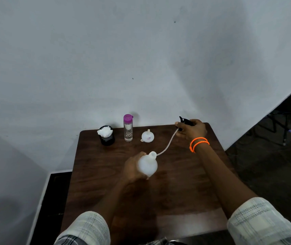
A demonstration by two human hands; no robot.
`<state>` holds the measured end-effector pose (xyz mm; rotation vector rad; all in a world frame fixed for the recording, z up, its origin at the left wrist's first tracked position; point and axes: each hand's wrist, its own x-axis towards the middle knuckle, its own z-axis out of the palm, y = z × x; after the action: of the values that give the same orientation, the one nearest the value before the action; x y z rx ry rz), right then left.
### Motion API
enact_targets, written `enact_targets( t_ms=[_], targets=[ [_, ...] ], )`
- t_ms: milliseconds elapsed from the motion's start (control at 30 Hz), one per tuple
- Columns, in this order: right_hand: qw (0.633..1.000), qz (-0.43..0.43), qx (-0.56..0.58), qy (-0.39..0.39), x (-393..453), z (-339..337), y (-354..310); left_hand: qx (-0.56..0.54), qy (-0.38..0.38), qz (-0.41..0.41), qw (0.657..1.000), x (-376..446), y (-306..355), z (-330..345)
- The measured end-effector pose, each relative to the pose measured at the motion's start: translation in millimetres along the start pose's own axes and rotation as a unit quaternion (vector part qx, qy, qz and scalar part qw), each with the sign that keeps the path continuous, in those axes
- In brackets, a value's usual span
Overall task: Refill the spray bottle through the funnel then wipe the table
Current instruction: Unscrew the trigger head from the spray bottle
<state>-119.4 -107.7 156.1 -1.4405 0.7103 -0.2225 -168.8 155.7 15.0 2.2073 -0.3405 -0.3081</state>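
Observation:
My left hand point(132, 169) grips the white spray bottle body point(147, 165) at mid-table, its neck open. My right hand point(192, 129) holds the black spray head point(185, 121) near the table's far right corner. The head's clear dip tube point(167, 145) runs from it down to just beside the bottle's neck. A white funnel point(147, 136) lies upside down on the table, between the two hands and further back. A clear water bottle with a purple cap point(128, 128) stands left of the funnel. A black cup holding a crumpled white cloth point(106, 135) stands further left.
The dark wooden table point(105, 183) stands against a pale wall. Dark floor lies to its left and right. Orange bands circle my right wrist point(198, 143).

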Motion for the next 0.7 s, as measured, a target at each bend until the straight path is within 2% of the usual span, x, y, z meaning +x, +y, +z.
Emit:
enact_targets(
  t_ms=[333, 700],
  targets=[
    [0.996, 0.059, 0.059, -0.013, -1.5, -13.0, 12.4, -0.050, 0.021, -0.027, 0.998, -14.8, -18.1, -0.4],
    [0.991, 0.092, 0.093, 0.008, -11.5, -18.4, 21.8, -0.061, 0.047, -0.033, 0.996, -15.4, -23.2, -0.8]
  ],
)
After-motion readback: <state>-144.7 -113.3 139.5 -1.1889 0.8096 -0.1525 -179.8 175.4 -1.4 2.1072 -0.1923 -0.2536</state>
